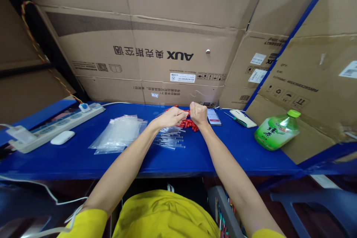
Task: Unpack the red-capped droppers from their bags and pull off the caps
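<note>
My left hand (pixel 171 116) and my right hand (pixel 198 113) are held close together over the blue table (pixel 83 156), both with fingers curled shut in a pinch. What they pinch is too small to make out. Just below and between them lies a heap of small red pieces (pixel 189 123). Several thin clear tubes (pixel 170 138) lie in a row under my left wrist. A stack of clear plastic bags (pixel 118 134) lies to the left of the tubes.
A white power strip (pixel 52 126) and a white mouse (pixel 62 137) lie at the left. A phone (pixel 214 116), a white flat device (pixel 243 118) and a green drink bottle (pixel 277 129) on its side lie at the right. Cardboard boxes (pixel 156 55) wall the back.
</note>
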The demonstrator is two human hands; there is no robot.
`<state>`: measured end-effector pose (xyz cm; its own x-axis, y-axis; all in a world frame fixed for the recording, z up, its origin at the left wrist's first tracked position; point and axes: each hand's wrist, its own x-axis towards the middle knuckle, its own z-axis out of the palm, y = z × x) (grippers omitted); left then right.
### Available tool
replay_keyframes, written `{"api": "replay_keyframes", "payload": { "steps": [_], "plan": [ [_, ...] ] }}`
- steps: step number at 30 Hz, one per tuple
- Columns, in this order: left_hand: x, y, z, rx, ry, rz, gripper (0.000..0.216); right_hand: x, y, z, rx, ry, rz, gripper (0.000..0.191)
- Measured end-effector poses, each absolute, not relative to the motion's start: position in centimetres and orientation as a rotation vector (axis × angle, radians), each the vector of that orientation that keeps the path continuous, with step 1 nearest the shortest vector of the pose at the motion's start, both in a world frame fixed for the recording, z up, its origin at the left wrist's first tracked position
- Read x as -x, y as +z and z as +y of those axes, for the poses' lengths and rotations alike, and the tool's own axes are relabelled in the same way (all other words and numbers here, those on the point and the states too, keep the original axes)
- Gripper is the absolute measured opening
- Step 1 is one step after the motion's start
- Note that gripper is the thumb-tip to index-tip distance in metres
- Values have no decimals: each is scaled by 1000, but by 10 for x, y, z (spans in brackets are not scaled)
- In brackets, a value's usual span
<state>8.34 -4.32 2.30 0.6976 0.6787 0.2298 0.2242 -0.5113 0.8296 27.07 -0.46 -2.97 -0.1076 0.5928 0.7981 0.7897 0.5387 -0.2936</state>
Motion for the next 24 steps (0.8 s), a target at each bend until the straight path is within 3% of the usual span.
{"api": "replay_keyframes", "payload": {
  "steps": [24],
  "plan": [
    [-80, 22, -40, -2199, 679, 677, 54, -278, -34, 6, 1049, -381, -1754, 61]
  ]
}}
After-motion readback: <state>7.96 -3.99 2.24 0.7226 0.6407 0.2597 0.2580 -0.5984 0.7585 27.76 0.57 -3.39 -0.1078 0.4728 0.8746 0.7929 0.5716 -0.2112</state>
